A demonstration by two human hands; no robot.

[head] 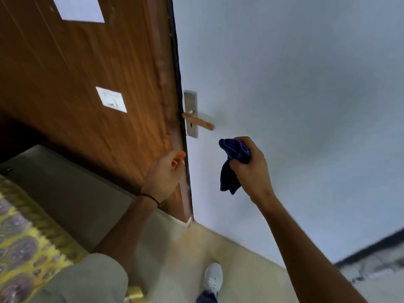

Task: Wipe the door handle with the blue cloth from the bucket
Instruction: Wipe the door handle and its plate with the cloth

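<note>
Fingers of the right hand clamp a bunched blue cloth, its loose end hanging below the fist — held in front of the pale door, just below and to the right of the door handle and not touching it. That lever, brownish and blurred, projects from a metal plate at the door's edge. On the other side, the left hand curls its fingers at that edge, beside the wood-grain panel — whether they grip it cannot be told. A dark band circles the left wrist, and a white shoe stands on the tan floor below.
</note>
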